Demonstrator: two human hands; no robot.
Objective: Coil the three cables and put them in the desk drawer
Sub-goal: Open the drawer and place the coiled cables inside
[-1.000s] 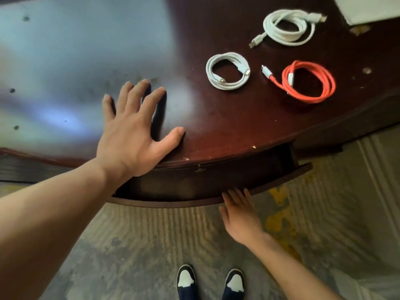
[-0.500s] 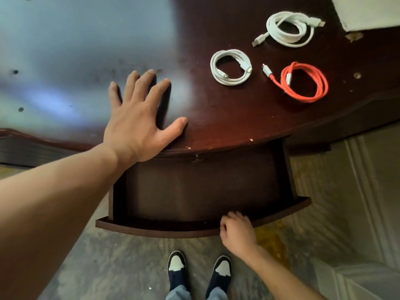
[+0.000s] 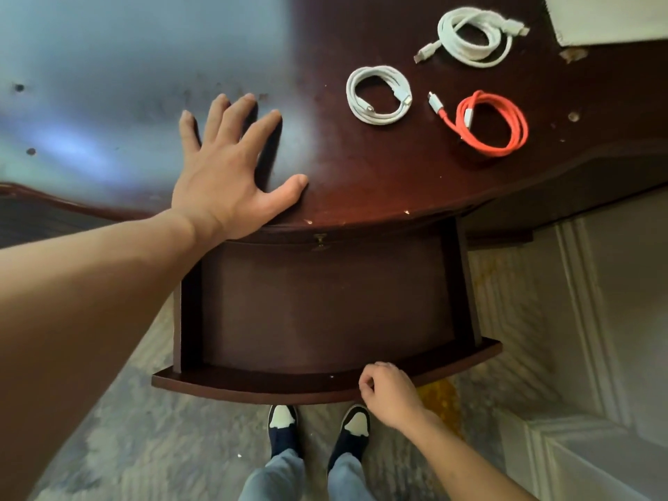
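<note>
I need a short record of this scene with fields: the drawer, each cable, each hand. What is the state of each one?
drawer: pulled out, nothing visible inside
red cable: coiled, on the desk
small white cable: coiled, on the desk, left of the red cable
big white cable: coiled, on the desk, farthest back
left hand: flat on the desk, fingers spread
right hand: fingers curled at the drawer's front edge
cables in drawer: none yet
</note>
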